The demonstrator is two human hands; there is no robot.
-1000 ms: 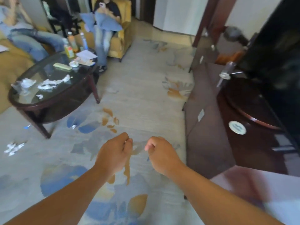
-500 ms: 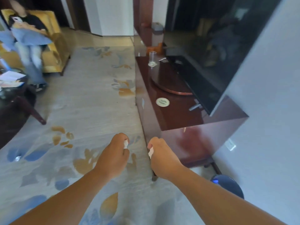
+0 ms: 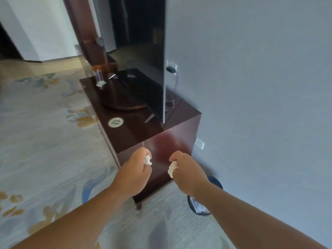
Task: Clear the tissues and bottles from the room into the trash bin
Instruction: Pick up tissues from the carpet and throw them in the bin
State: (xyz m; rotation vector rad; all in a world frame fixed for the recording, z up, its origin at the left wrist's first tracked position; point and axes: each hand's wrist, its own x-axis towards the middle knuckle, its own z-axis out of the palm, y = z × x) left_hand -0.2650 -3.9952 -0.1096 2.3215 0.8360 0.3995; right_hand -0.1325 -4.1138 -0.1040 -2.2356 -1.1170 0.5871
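- Hands: the left hand (image 3: 133, 169) is curled into a fist round a small white tissue (image 3: 148, 159), which peeks out by the thumb.
- The right hand (image 3: 186, 173) is likewise curled, pinching a second tissue (image 3: 172, 168) that hangs from its fingers.
- Both hands are held out side by side, apart, in front of the end panel of a dark wooden cabinet.
- A dark bin (image 3: 215, 182) with a clear liner stands on the floor beside the wall (image 3: 260, 87), just past the cabinet's end, partly hidden under the right forearm.
- The surface (image 3: 136, 130) carries a TV (image 3: 143, 69), a round coaster (image 3: 115, 122) and a glass (image 3: 98, 76).
- A patterned carpet (image 3: 45, 141) covers the floor to the left.
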